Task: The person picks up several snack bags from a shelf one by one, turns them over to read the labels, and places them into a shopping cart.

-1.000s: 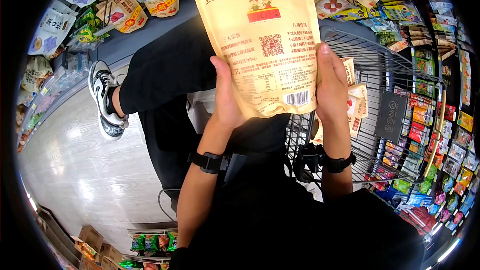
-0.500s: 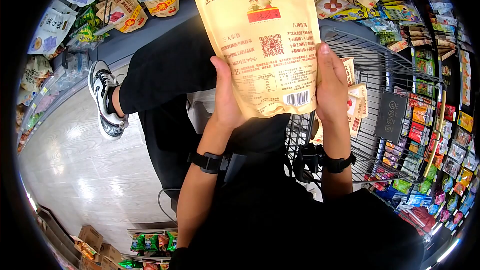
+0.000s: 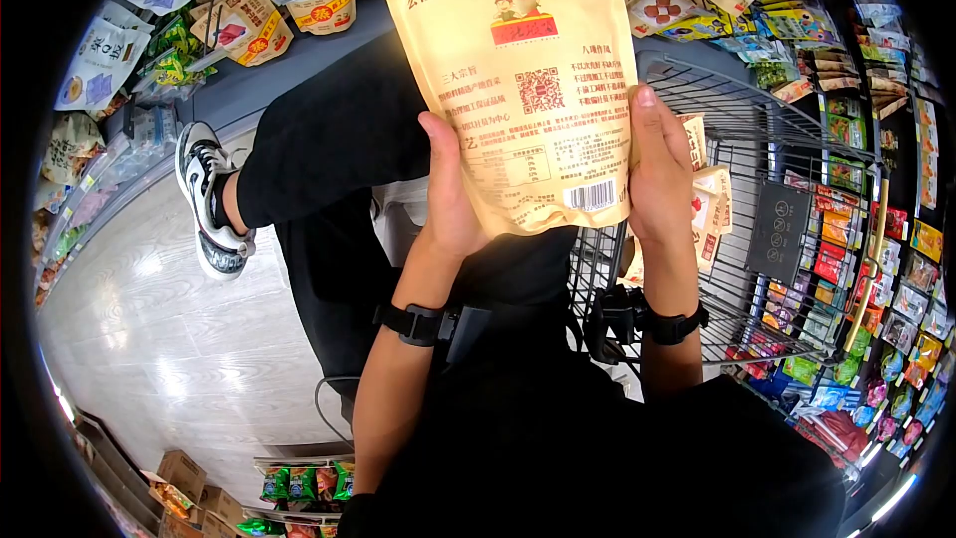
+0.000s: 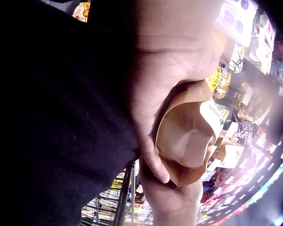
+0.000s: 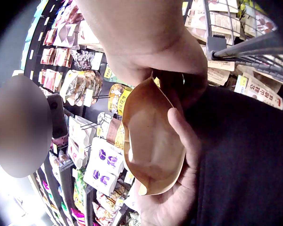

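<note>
A tan paper snack pouch [image 3: 538,60], its printed back with a QR code and barcode turned up, stands between both hands. My left hand [image 3: 456,189] grips its left edge, the thumb lying along the printed face. On the opposite edge my right hand [image 3: 661,174] holds it the same way, thumb on the front and the other fingers behind, mostly hidden. Both wrist views look at the folded bottom of the pouch [image 4: 186,136], which bulges between the palms. In the right wrist view, this pouch base [image 5: 153,136] sits between the near hand and the far one.
A wire shopping cart [image 3: 737,130] at the right holds several tan pouches [image 3: 709,214]. Hanging snack bags [image 3: 239,25] line the shelf ahead, and packed racks [image 3: 836,239] run down the right. Cardboard boxes [image 3: 184,483] stand at the lower left, on the pale floor [image 3: 169,299].
</note>
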The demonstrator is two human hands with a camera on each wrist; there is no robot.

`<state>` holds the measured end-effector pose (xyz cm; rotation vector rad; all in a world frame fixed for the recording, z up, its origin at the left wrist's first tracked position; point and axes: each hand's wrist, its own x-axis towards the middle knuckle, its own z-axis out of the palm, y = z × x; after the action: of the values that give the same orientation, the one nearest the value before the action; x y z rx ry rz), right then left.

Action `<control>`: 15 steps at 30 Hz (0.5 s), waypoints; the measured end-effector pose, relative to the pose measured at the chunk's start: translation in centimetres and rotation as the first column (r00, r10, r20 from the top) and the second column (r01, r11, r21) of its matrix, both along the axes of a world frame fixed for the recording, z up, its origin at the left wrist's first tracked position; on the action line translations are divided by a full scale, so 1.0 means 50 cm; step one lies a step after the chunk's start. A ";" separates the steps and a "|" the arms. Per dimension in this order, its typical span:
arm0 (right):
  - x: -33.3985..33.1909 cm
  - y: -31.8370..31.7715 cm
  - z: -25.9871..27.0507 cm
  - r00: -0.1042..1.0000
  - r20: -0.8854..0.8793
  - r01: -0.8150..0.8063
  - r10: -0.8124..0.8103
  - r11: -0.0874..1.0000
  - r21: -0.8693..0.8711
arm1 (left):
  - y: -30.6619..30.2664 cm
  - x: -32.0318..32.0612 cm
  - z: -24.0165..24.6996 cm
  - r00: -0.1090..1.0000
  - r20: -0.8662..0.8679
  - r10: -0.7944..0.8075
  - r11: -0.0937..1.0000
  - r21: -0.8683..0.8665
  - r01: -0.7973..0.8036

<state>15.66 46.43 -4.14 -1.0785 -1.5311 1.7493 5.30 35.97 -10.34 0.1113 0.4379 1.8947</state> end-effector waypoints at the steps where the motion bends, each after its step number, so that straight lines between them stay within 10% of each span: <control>1: 0.000 0.000 0.000 1.000 0.004 -0.002 0.002 1.000 0.006 | 0.000 0.000 0.000 1.000 -0.007 -0.001 1.000 -0.003 0.001; 15: 0.006 0.004 -0.002 0.999 -0.029 -0.038 0.038 0.999 -0.015 | 0.001 0.002 -0.004 0.999 0.014 0.030 0.999 -0.025 -0.030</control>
<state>15.95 46.66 -4.23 -1.0344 -1.5322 1.7977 5.39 36.03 -10.53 0.0753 0.4558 1.9179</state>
